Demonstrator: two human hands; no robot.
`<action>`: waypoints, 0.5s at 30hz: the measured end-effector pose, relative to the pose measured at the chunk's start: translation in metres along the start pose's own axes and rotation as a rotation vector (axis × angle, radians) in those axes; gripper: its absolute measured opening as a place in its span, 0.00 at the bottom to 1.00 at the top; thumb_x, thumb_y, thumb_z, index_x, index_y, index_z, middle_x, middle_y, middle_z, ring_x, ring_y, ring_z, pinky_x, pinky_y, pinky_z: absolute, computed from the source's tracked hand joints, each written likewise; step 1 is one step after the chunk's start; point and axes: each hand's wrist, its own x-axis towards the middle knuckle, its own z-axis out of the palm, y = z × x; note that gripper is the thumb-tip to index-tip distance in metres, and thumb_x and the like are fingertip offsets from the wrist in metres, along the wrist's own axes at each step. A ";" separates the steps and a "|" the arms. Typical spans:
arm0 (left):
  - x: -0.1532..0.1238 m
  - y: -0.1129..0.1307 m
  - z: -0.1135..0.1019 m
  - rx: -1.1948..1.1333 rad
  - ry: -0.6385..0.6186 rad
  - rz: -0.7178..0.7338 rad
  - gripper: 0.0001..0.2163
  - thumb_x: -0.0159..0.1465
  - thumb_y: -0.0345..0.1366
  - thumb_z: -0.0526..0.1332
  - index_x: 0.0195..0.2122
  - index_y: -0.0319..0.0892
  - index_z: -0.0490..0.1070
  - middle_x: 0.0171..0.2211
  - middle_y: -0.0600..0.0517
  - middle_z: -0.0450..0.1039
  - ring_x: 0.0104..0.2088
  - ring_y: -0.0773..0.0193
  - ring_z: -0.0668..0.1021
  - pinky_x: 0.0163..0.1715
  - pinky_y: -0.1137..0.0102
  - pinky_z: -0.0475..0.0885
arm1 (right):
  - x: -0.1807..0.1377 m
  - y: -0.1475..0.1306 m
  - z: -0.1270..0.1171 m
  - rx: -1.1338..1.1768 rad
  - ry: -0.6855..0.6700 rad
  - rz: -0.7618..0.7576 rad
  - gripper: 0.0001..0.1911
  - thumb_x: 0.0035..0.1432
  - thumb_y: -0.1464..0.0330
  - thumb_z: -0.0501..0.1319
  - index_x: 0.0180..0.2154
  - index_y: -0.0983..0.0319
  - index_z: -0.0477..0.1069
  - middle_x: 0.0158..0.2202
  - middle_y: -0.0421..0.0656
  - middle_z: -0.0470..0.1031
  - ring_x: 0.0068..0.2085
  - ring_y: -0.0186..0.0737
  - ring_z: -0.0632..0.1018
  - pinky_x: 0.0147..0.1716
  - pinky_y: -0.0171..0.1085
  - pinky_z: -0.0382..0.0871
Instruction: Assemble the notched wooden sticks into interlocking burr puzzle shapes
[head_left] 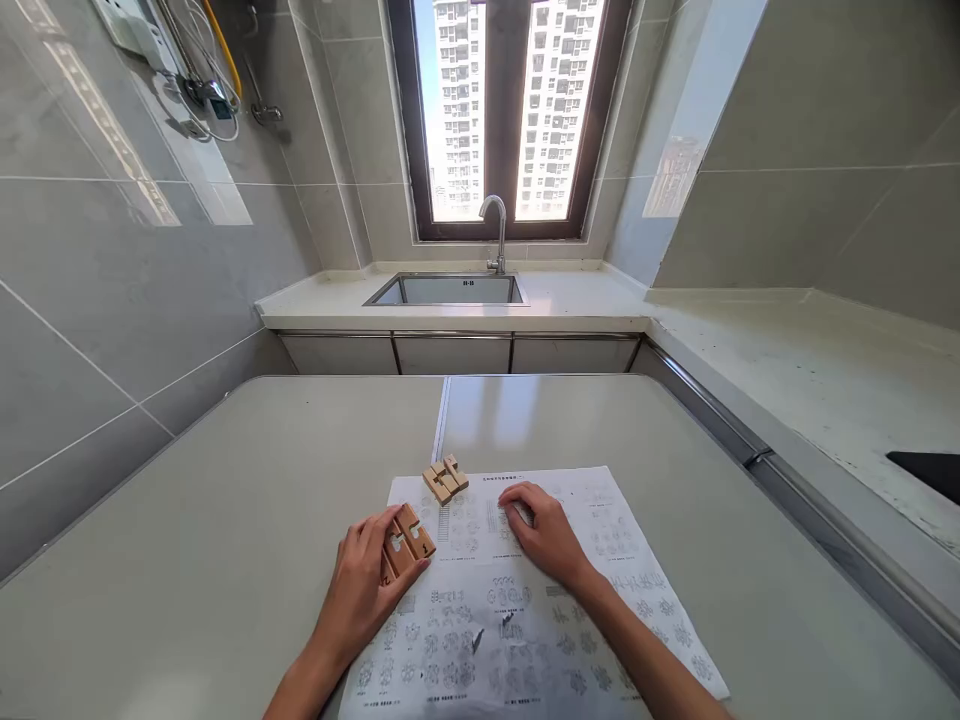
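A printed instruction sheet (540, 620) with many small diagrams lies on the pale table (225, 560). My left hand (364, 580) rests at the sheet's left edge, fingers on a cluster of notched wooden puzzle pieces (407, 540). A second small group of wooden pieces (445, 478) sits at the sheet's top edge, untouched. My right hand (544, 530) lies palm down on the sheet, fingers curled over the print, holding nothing that I can see.
Beyond the table runs a white counter (585, 300) with a steel sink (450, 290) and a tap (496, 230) under a window. The counter continues along the right wall, with a dark hob corner (930, 472). Grey tiled wall on the left.
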 end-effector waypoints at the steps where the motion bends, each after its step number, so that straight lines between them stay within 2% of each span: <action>1: 0.000 0.000 0.000 0.003 0.012 0.005 0.28 0.65 0.52 0.64 0.64 0.52 0.62 0.57 0.45 0.72 0.56 0.45 0.74 0.52 0.52 0.73 | 0.000 0.000 0.000 0.003 0.001 0.003 0.09 0.66 0.72 0.57 0.38 0.58 0.75 0.40 0.43 0.79 0.44 0.45 0.79 0.46 0.43 0.73; 9: -0.001 -0.009 0.007 0.073 0.028 0.113 0.30 0.65 0.52 0.65 0.66 0.49 0.61 0.60 0.43 0.71 0.57 0.44 0.74 0.54 0.50 0.73 | 0.001 -0.002 0.001 0.012 -0.009 0.004 0.09 0.66 0.73 0.56 0.38 0.58 0.74 0.41 0.44 0.79 0.45 0.45 0.78 0.47 0.43 0.72; 15: -0.004 -0.006 0.010 0.131 0.047 0.224 0.33 0.66 0.50 0.65 0.69 0.48 0.59 0.60 0.42 0.72 0.57 0.45 0.74 0.53 0.52 0.75 | 0.002 -0.002 0.001 0.014 -0.032 0.032 0.09 0.66 0.73 0.56 0.39 0.58 0.74 0.42 0.46 0.78 0.45 0.46 0.77 0.46 0.44 0.71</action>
